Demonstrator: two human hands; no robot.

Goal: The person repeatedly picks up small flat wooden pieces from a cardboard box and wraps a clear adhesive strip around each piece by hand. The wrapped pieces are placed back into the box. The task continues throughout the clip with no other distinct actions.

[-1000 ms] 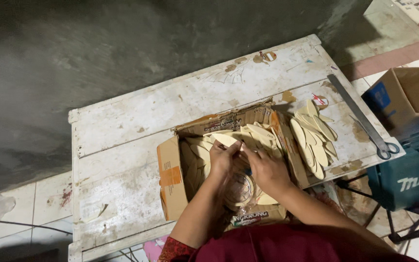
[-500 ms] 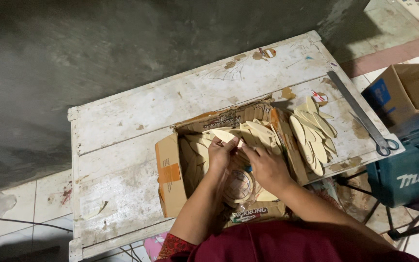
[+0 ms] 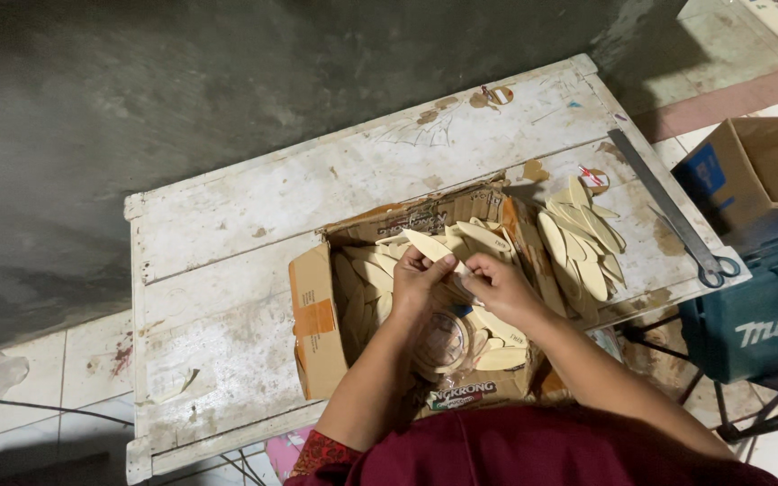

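Over the open cardboard box (image 3: 317,333) on the worn white counter (image 3: 227,270), seen from the head camera, both hands meet. Left hand (image 3: 420,281) pinches a pale oval wooden piece (image 3: 427,244); right hand (image 3: 500,286) has its fingers curled at the same piece (its exact grip is hidden). More pieces (image 3: 583,238) lie piled just right of the box, near a metal ruler (image 3: 664,205).

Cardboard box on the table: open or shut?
Open. The cardboard box has its flaps spread outward, and pale leaf-shaped pieces show inside. Both the left hand and the right hand are over its opening.
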